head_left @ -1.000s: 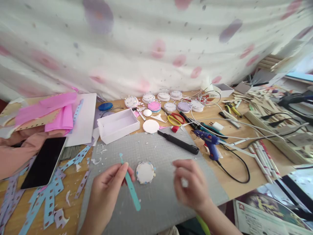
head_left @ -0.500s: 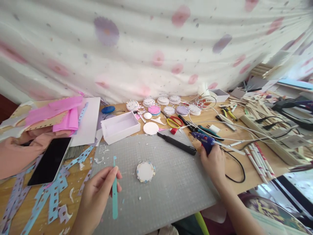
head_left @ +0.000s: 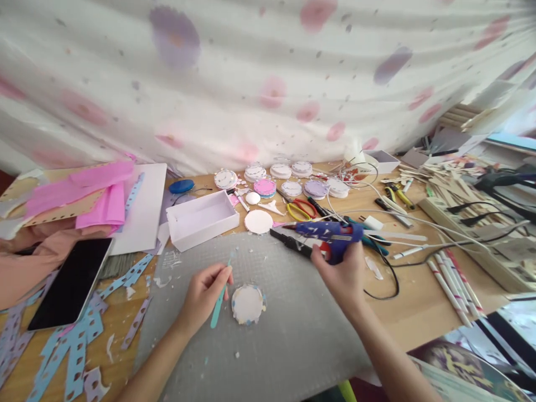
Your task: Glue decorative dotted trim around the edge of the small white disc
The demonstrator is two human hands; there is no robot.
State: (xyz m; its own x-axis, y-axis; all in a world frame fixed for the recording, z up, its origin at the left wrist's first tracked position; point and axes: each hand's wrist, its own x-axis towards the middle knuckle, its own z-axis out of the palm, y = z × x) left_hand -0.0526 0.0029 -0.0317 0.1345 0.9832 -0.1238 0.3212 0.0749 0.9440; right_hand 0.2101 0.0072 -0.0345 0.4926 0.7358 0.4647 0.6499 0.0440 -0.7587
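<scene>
My left hand [head_left: 205, 293] pinches a thin teal strip [head_left: 218, 306] just left of a white round disc [head_left: 248, 304] with a decorated rim. The disc lies on a grey cutting mat [head_left: 268, 346]. My right hand [head_left: 341, 276] grips a blue glue gun [head_left: 329, 233] by its handle. The gun is lifted above the mat's far right part, its nozzle pointing left, and its black cord [head_left: 387, 279] trails to the right.
A black pen-like tool [head_left: 291, 243] lies under the gun. Behind the mat are a white open box [head_left: 201, 219], a plain white disc [head_left: 258, 221], scissors [head_left: 299, 209] and rows of round decorated pieces [head_left: 285, 173]. A phone [head_left: 71, 283] and blue punched strips [head_left: 79, 340] lie left; sticks and cables crowd the right.
My right hand has lifted the glue gun off the table and swung it left over the mat. My left hand has moved the teal strip up beside the disc.
</scene>
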